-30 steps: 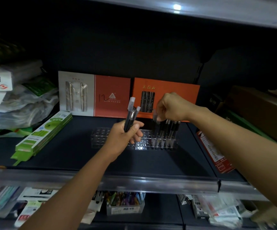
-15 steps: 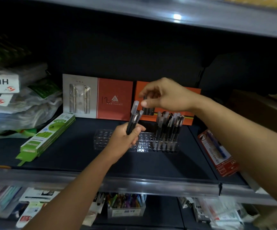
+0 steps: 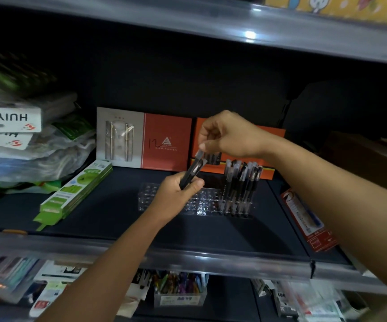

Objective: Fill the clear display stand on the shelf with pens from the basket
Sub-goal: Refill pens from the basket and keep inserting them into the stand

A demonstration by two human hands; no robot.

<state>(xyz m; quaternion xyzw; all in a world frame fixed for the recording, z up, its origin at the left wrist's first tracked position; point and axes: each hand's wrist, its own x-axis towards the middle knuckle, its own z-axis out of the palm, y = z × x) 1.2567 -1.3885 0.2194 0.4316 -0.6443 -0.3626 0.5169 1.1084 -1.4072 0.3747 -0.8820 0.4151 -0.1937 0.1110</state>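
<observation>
Clear plastic stand (image 3: 164, 198) mid-shelf, right rows filled with pens (image 3: 241, 182). Left hand (image 3: 176, 196) grips spare pens (image 3: 191, 174); right hand (image 3: 229, 135) pinches one by clear cap. Pens likely light, stiff, smooth; pinch near cap. Packet far left reads "HUIYA" (image 3: 6, 117); red box (image 3: 167, 142) bears "12".

Right hand (image 3: 228, 135) pinches pen (image 3: 193, 169) from left hand (image 3: 176, 196).

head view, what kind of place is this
Probably a stationery shop aisle: dark metal shelving stocked with packaged goods, red boxed pen sets standing at the back, and a clear plastic display stand partly filled with black pens.
</observation>
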